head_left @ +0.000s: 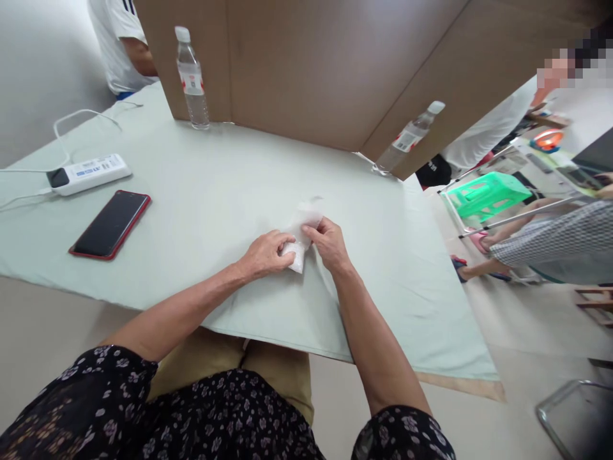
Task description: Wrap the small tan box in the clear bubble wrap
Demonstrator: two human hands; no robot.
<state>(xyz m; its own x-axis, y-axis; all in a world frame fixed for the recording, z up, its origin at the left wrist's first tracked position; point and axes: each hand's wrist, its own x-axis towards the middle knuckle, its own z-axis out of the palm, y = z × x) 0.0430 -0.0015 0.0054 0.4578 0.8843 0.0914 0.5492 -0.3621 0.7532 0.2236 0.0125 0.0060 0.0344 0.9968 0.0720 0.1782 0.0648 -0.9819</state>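
Observation:
Over the near middle of the table, my left hand (267, 255) grips a small white packet (295, 257) between thumb and fingers. The packet looks like bubble wrap, and what it may contain is hidden. Just to the right, my right hand (329, 244) pinches a thin, translucent whitish sheet (308, 214) that stands up above the packet. Sheet and packet meet between my hands; I cannot tell whether they are one piece.
A pale green cloth covers the table (230, 191). At left lie a phone (111, 225) and a white power strip (93, 174) with cables. Two water bottles (193, 86) (407, 137) stand by a cardboard partition (306, 64). Other people sit beyond; a green stool (491, 195) is at right.

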